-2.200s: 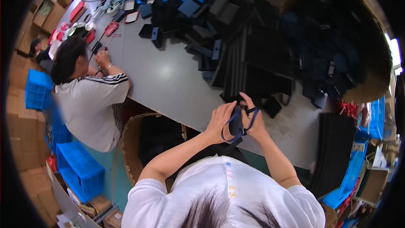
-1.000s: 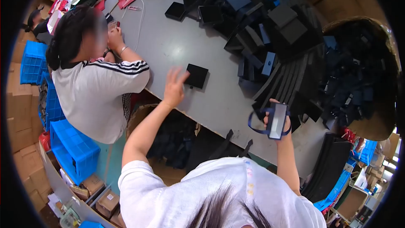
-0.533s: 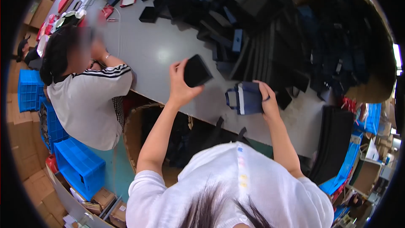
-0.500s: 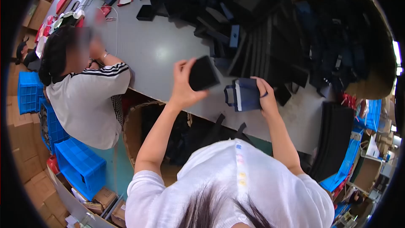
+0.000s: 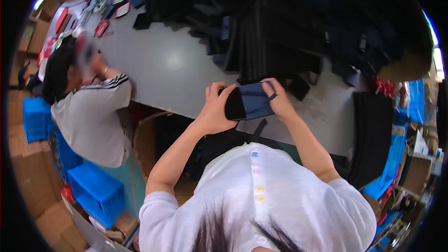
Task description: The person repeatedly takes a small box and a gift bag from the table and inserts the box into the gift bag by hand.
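My left hand [image 5: 215,112] is closed around a flat black box [image 5: 234,105], thumb along the near side and fingers over the far side. Butting against the box is a small navy paper bag [image 5: 257,102] with ribbon handles, lying on its side in the air. My right hand [image 5: 281,101] grips the far end of that bag, a handle loop near its fingers. Box and bag meet above the table's front edge; whether the box's end is inside the bag's mouth, I cannot tell.
Dark boxes [image 5: 186,11] are heaped at the back of the grey table [image 5: 163,65], beside long black stacked pieces [image 5: 261,51]. Dark bags [image 5: 359,42] pile up at the right. A co-worker [image 5: 93,116] sits at the left, near blue crates [image 5: 95,191].
My hands have come together, bringing the black box up against the navy bag. The bag has turned so its opening side faces the box. The head view has shifted slightly.
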`<state>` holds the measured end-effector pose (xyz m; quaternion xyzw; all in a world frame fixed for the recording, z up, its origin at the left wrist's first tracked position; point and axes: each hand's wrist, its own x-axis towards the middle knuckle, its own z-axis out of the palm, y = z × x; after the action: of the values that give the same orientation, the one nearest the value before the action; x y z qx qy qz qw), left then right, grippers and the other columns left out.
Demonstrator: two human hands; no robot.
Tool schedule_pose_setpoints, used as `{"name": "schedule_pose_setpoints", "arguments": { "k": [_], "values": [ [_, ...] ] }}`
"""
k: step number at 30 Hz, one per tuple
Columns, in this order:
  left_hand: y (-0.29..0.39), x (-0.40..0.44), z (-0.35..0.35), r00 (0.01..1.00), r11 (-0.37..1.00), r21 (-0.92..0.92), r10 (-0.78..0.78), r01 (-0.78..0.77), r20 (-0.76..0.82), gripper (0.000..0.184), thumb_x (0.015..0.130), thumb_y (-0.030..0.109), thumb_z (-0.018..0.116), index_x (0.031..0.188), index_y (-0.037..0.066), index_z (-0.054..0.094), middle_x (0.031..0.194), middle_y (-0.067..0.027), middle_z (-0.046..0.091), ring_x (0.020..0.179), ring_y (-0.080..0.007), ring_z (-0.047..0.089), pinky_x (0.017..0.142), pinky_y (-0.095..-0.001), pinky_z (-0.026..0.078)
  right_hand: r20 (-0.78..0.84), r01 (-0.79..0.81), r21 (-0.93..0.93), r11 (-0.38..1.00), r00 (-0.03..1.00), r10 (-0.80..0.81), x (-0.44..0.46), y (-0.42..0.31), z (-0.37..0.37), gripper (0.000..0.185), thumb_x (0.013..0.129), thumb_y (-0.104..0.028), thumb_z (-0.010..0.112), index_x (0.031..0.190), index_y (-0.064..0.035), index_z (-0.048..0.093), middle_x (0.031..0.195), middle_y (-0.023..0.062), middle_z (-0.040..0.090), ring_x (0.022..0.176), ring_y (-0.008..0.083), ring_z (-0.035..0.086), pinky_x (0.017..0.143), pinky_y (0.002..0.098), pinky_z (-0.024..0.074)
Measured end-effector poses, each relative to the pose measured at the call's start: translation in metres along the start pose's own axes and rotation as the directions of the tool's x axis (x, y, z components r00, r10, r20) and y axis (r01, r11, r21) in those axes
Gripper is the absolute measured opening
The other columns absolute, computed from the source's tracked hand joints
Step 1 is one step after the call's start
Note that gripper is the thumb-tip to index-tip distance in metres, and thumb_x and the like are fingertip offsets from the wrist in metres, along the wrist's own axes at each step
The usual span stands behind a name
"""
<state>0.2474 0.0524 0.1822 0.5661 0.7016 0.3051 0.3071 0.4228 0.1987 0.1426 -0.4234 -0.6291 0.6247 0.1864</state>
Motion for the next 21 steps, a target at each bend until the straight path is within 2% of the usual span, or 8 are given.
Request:
{"name": "schedule_pose_setpoints", "arguments": {
  "k": [3, 6, 8, 9, 10, 12, 13, 21],
  "values": [
    [-0.001, 0.005, 0.036, 0.979, 0.750, -0.648, 0.000, -0.135, -0.204, 0.086, 0.071, 0.027, 0.073, 0.144, 0.007, 0.033, 0.146, -0.0152, 0.024, 0.139, -0.0279, 0.020, 0.111, -0.0382, 0.024, 0.066, -0.018, -0.017, 1.000, 0.998, 0.019, -0.020, 0.014, 0.016, 0.033, 0.093, -0.026, 0.057, 0.119, -0.0086, 0.047, 0.102, 0.0072, 0.054, 0.097, 0.0159, 0.050, 0.085, 0.0292, 0.0429],
    [0.009, 0.006, 0.060, 0.931, 0.875, -0.482, -0.143, -0.040, -0.336, 0.040, 0.085, 0.008, 0.058, 0.124, 0.003, 0.055, 0.129, -0.0131, 0.048, 0.125, -0.0270, 0.043, 0.104, -0.0342, 0.034, 0.308, 0.168, 0.025, 0.986, 0.936, -0.167, -0.036, 0.008, 0.015, 0.064, 0.087, -0.023, 0.067, 0.136, -0.0107, 0.029, 0.112, 0.0127, 0.049, 0.104, 0.0216, 0.049, 0.091, 0.0332, 0.0425],
    [-0.007, -0.016, 0.033, 0.970, 0.853, -0.508, -0.211, 0.121, -0.123, 0.026, 0.084, 0.003, 0.057, 0.109, 0.000, 0.063, 0.114, -0.0125, 0.058, 0.112, -0.0264, 0.054, 0.098, -0.0319, 0.039, 0.789, 0.000, -0.032, 0.999, 0.614, 0.025, -0.040, -0.017, -0.036, 0.086, 0.080, -0.017, 0.070, 0.147, -0.0092, 0.016, 0.129, 0.0204, 0.050, 0.105, 0.0235, 0.057, 0.093, 0.0351, 0.0453],
    [-0.011, -0.031, 0.010, 0.984, 0.945, -0.304, -0.156, 0.123, -0.088, 0.025, 0.082, 0.003, 0.060, 0.106, -0.001, 0.064, 0.108, -0.0149, 0.061, 0.105, -0.0295, 0.058, 0.096, -0.0343, 0.042, 0.876, 0.118, -0.061, 0.991, 0.483, -0.004, -0.028, -0.007, -0.075, 0.071, 0.080, -0.013, 0.068, 0.142, -0.0068, 0.036, 0.123, 0.0169, 0.057, 0.100, 0.0207, 0.061, 0.091, 0.0327, 0.0477],
    [-0.031, -0.054, -0.005, 0.992, 0.992, -0.010, -0.125, 0.125, -0.026, 0.030, 0.081, 0.008, 0.063, 0.109, 0.000, 0.063, 0.115, -0.0164, 0.059, 0.106, -0.0323, 0.055, 0.097, -0.0374, 0.042, 0.812, 0.037, -0.171, 0.985, 0.571, 0.120, -0.012, -0.010, -0.116, 0.046, 0.077, -0.012, 0.068, 0.122, -0.0038, 0.059, 0.107, 0.0114, 0.067, 0.095, 0.0176, 0.064, 0.086, 0.0312, 0.0503],
    [-0.033, -0.090, -0.020, 0.924, 0.779, 0.503, -0.274, 0.375, -0.265, 0.036, 0.079, 0.015, 0.067, 0.112, 0.001, 0.061, 0.119, -0.0164, 0.057, 0.110, -0.0347, 0.052, 0.098, -0.0404, 0.041, 0.102, -0.007, -0.474, 0.881, 0.993, 0.063, 0.037, 0.025, -0.189, 0.027, 0.071, -0.005, 0.065, 0.097, -0.0052, 0.070, 0.089, 0.0103, 0.069, 0.084, 0.0201, 0.066, 0.077, 0.0337, 0.0529],
    [-0.031, -0.087, -0.019, 0.918, 0.775, 0.501, -0.268, 0.385, -0.292, 0.036, 0.079, 0.015, 0.067, 0.112, 0.001, 0.061, 0.119, -0.0164, 0.057, 0.110, -0.0347, 0.052, 0.098, -0.0404, 0.041, -0.121, 0.013, -0.883, 0.470, 0.960, -0.254, 0.069, 0.052, -0.223, 0.039, 0.069, -0.003, 0.065, 0.108, -0.0077, 0.065, 0.109, 0.0133, 0.064, 0.090, 0.0247, 0.064, 0.081, 0.0359, 0.0520],
    [0.022, -0.013, 0.026, 0.973, 0.962, 0.149, -0.228, 0.230, -0.029, 0.041, 0.081, 0.024, 0.067, 0.115, 0.001, 0.059, 0.120, -0.0164, 0.056, 0.111, -0.0345, 0.054, 0.093, -0.0400, 0.046, 0.135, 0.135, -0.991, -0.010, 0.991, 0.027, 0.180, 0.062, -0.256, 0.092, 0.064, -0.015, 0.072, 0.145, -0.0216, 0.029, 0.138, 0.0196, 0.038, 0.131, 0.0381, 0.032, 0.105, 0.0471, 0.0321]
  ]
}}
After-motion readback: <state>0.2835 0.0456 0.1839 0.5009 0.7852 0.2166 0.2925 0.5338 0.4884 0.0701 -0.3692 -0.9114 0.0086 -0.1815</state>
